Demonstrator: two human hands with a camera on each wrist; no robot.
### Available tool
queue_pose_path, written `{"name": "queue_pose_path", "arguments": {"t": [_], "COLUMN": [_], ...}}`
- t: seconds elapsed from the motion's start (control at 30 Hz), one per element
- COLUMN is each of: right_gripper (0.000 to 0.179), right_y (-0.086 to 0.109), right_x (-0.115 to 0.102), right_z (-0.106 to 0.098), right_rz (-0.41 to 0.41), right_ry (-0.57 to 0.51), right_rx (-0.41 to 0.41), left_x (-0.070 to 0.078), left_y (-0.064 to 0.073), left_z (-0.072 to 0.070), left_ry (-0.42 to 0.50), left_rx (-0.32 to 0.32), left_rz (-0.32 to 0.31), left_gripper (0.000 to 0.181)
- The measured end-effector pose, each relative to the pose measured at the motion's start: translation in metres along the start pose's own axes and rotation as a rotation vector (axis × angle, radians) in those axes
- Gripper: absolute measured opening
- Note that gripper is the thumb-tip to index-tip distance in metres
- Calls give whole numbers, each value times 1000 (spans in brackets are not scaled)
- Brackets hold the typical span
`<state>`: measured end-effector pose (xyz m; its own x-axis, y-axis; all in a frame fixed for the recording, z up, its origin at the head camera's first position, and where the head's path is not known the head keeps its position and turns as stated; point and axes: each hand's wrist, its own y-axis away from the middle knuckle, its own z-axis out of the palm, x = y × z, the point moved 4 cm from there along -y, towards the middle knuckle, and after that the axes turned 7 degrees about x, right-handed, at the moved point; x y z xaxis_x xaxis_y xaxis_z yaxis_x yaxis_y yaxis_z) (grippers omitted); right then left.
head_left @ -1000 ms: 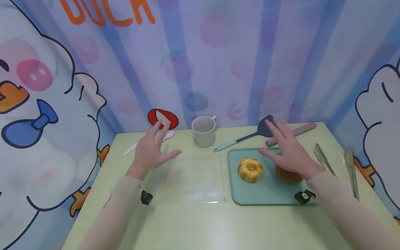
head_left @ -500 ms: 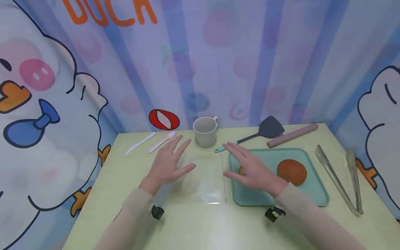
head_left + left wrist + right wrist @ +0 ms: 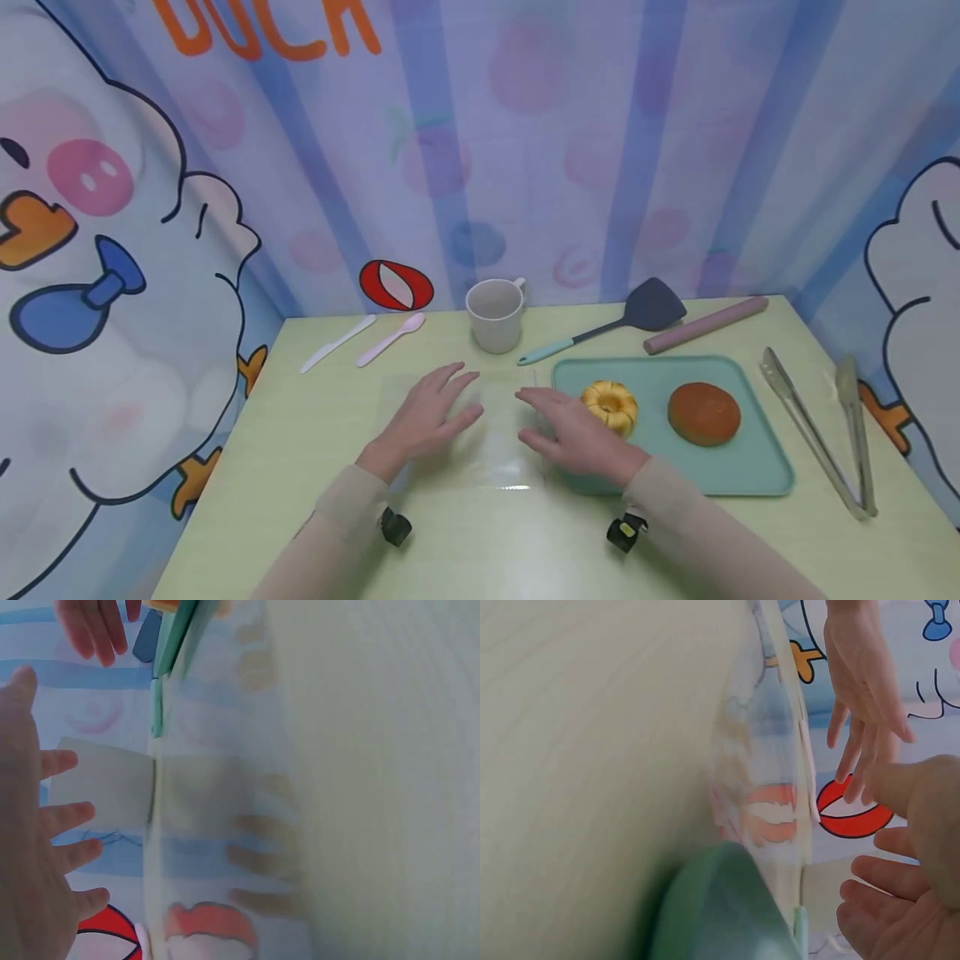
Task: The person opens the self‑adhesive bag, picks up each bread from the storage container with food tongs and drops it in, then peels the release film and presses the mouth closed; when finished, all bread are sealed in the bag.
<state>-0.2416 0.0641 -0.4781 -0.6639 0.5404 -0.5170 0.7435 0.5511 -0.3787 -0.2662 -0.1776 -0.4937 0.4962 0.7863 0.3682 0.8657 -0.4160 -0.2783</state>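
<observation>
My left hand (image 3: 431,417) hovers over a clear sheet (image 3: 498,462) on the table, fingers spread and thumb pointing right. Facing it across a small gap, my right hand (image 3: 581,437) is held over the left edge of a green tray (image 3: 675,479), its fingers extended. Neither hand holds anything. A ring-shaped golden bread (image 3: 611,402) sits on the tray just behind my right hand, which hides part of it. To its right on the tray is a round brown bun (image 3: 703,414). Spread fingers of the left hand (image 3: 45,817) reflect in the glossy sheet in the left wrist view.
A white mug (image 3: 495,317) stands at the back, with a knife (image 3: 337,343) and pink spoon (image 3: 392,340) to its left. Rightward lie a turner (image 3: 652,307) and a mauve rod (image 3: 705,325). Metal tongs (image 3: 806,429) lie spread beside the tray. A printed curtain (image 3: 525,167) closes off the back.
Both hands have moved inward and nearer the front edge, closing the gap between them. My right hand has passed from the bun across the ring-shaped bread, uncovering the bun.
</observation>
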Motion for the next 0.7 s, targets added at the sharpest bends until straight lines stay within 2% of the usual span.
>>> {"name": "queue_pose_path", "arguments": {"t": [0.17, 0.3, 0.53, 0.7], "right_gripper": [47, 44, 39, 38], "right_y": [4, 5, 5, 7], "right_x": [6, 8, 10, 11], "right_z": [11, 16, 22, 24], "right_rz": [-2, 6, 25, 20], "right_ry": [51, 72, 98, 128], "right_rx": [-25, -38, -71, -69], "left_x": [1, 5, 8, 6], "left_y": [2, 2, 3, 4], "left_z": [16, 24, 34, 39], "left_ry": [-8, -36, -79, -96], "left_rx": [-66, -114, -218, -232], "left_rz": [-20, -14, -58, -52], "left_gripper": [60, 61, 66, 68]}}
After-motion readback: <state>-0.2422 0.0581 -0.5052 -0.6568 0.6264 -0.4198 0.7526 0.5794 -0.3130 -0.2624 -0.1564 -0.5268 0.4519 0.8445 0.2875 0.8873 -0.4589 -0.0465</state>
